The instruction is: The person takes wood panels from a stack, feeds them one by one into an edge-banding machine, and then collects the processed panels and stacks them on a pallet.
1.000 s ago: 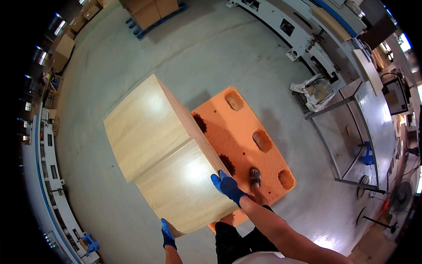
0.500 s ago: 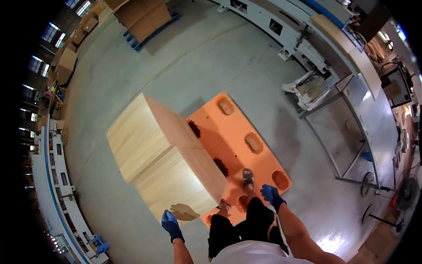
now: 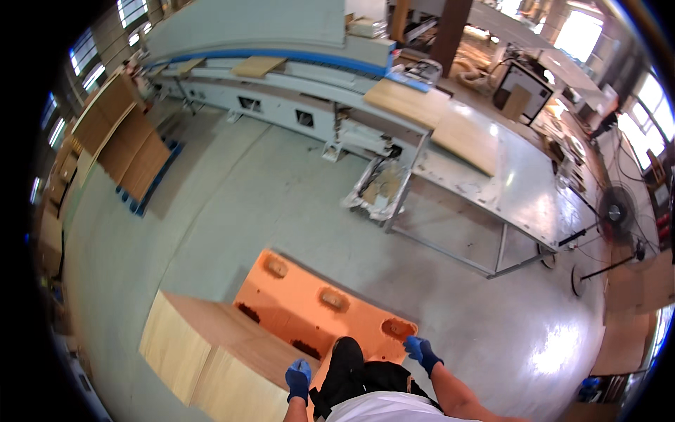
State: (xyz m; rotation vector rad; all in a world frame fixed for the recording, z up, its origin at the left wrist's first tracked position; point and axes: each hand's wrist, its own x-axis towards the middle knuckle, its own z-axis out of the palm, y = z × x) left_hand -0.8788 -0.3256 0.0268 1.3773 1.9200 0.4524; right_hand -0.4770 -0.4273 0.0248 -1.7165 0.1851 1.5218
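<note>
My left hand (image 3: 299, 378), in a blue work glove, hangs beside the near end of a stack of light wood panels (image 3: 184, 362). Its fingers are loosely bent and nothing shows in them. My right hand (image 3: 422, 351), gloved the same way, is out over the near right corner of an orange plastic pallet (image 3: 299, 295), apart from it, with fingers loosely spread and nothing held. Two blocks of the panels stand side by side on the pallet's left part. My legs are over its near edge.
A metal table (image 3: 524, 186) bears a wood panel (image 3: 464, 144), and another panel (image 3: 404, 102) lies by the long machine (image 3: 281, 105). A plastic-lined bin (image 3: 380, 190) stands below. Cardboard (image 3: 133, 151) rests on a blue pallet (image 3: 156, 184) far left; a fan (image 3: 615, 211) stands right.
My view has swung up and to the right, bringing the machine and metal table further into sight. Both hands remain without anything in them; the left appears closer to my body.
</note>
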